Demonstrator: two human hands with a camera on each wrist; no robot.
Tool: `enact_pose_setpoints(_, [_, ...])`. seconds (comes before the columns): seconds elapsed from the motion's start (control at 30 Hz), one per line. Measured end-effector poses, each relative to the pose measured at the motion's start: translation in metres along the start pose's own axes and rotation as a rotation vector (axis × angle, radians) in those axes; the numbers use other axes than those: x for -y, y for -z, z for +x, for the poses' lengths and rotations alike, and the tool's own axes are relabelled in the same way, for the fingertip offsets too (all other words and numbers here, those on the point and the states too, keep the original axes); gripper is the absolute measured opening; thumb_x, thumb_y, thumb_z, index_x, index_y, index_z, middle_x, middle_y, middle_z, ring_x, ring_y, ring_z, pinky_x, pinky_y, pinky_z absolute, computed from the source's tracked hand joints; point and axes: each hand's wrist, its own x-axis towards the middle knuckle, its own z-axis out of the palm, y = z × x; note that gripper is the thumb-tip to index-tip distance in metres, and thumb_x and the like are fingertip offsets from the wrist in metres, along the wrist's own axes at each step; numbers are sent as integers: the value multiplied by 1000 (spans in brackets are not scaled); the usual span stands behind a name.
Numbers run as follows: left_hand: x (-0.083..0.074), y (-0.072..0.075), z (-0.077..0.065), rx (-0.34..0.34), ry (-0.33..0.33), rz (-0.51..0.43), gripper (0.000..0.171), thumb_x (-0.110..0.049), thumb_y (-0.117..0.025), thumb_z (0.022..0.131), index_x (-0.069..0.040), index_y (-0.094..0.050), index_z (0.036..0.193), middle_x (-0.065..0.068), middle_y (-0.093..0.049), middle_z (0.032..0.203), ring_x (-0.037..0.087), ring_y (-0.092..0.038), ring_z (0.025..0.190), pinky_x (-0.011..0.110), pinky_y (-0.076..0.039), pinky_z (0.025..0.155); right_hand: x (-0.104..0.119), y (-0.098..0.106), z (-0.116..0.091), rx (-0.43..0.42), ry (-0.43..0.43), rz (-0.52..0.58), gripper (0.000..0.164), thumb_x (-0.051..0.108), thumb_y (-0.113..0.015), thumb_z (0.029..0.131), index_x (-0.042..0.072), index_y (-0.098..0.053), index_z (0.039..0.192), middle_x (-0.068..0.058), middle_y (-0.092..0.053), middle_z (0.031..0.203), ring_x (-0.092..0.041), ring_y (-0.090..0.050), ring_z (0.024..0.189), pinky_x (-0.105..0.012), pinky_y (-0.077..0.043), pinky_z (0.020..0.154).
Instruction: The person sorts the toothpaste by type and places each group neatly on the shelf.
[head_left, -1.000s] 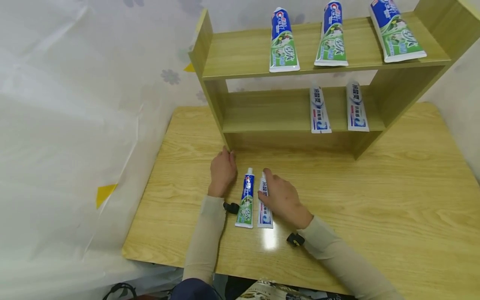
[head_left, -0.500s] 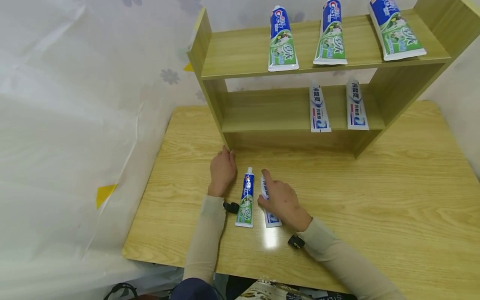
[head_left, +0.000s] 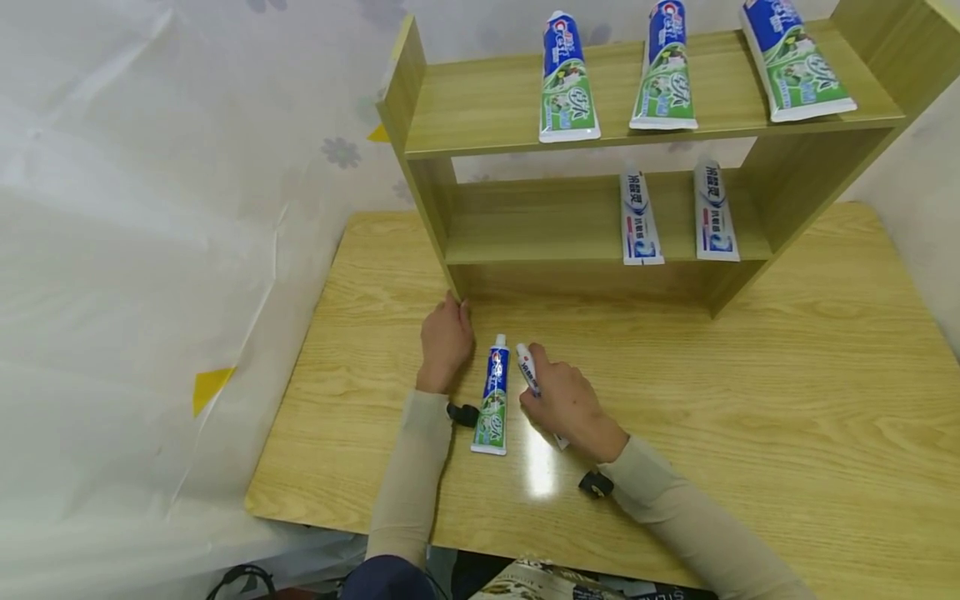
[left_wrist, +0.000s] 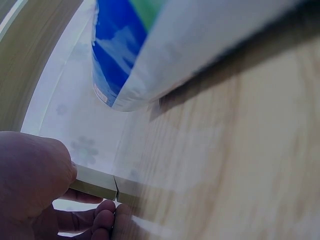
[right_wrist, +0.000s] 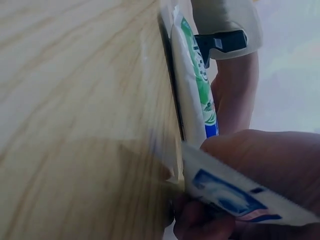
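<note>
My right hand (head_left: pixel 567 402) grips a white toothpaste tube (head_left: pixel 527 367) just over the table. Its capped end points up and left past my fingers, and the palm hides most of its middle. In the right wrist view the flat, blue-printed end of that white tube (right_wrist: pixel 225 197) shows between thumb and fingers. My left hand (head_left: pixel 446 340) pinches the lower front corner of the wooden shelf (head_left: pixel 427 208); the left wrist view shows thumb and fingers on either side of its panel edge (left_wrist: pixel 95 181). Between my hands a blue-and-green toothpaste tube (head_left: pixel 491 400) lies on the table, cap away from me.
On the upper board stand three blue-and-green tubes (head_left: pixel 570 79), spaced apart. The lower board holds two white tubes (head_left: pixel 641 221) towards its right. The wooden table (head_left: pixel 787 400) extends to the right, and a sheeted wall (head_left: pixel 150 250) borders it on the left.
The white tube under my right hand has turned, from lying flat and straight beside the blue-and-green tube to tilted and gripped. My left hand stays at the shelf corner.
</note>
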Motion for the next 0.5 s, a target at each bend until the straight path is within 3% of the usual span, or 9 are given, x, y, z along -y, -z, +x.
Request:
enact_pose_setpoints(0.03, [6, -7, 2, -15, -12, 1, 41, -34, -39, 119, -1, -62, 111, 17, -68, 81, 37, -70, 72, 52, -55, 65, -1, 2, 0, 8, -5, 19, 70, 16, -74, 94, 4, -42, 155, -21, -72, 90, -21, -66, 57, -27, -51, 44])
enact_pose_setpoints(0.17, [4, -8, 3, -2, -8, 9, 41, -34, -38, 119, -1, -62, 111, 17, -68, 82, 37, -70, 73, 52, -55, 66, -3, 9, -1, 38, -32, 118, 76, 20, -75, 98, 7, -37, 162, -25, -72, 99, -20, -67, 59, -27, -54, 46])
enact_pose_setpoints(0.27, [-15, 12, -1, 40, 25, 12, 34, -23, -44, 118, 5, -61, 111, 24, -69, 85, 44, -69, 75, 57, -56, 69, -3, 17, -2, 28, -37, 189, 77, 22, -75, 99, 8, -36, 165, -29, -73, 108, -19, -69, 60, -28, -56, 47])
enact_pose_setpoints(0.3, [-16, 13, -1, 47, 30, 13, 34, -23, -43, 119, 5, -61, 112, 24, -68, 85, 43, -69, 75, 57, -56, 69, -2, 19, -2, 21, -34, 214, 77, 21, -75, 99, 8, -37, 165, -29, -73, 110, -19, -69, 60, -29, -57, 47])
enact_pose_setpoints(0.5, [-9, 6, -1, 28, 28, -5, 36, -27, -42, 119, 2, -62, 111, 19, -67, 83, 37, -66, 71, 51, -54, 65, 6, 34, -6, -66, -11, 290, 77, 19, -70, 98, 12, -35, 166, -23, -74, 95, -17, -69, 54, -33, -57, 44])
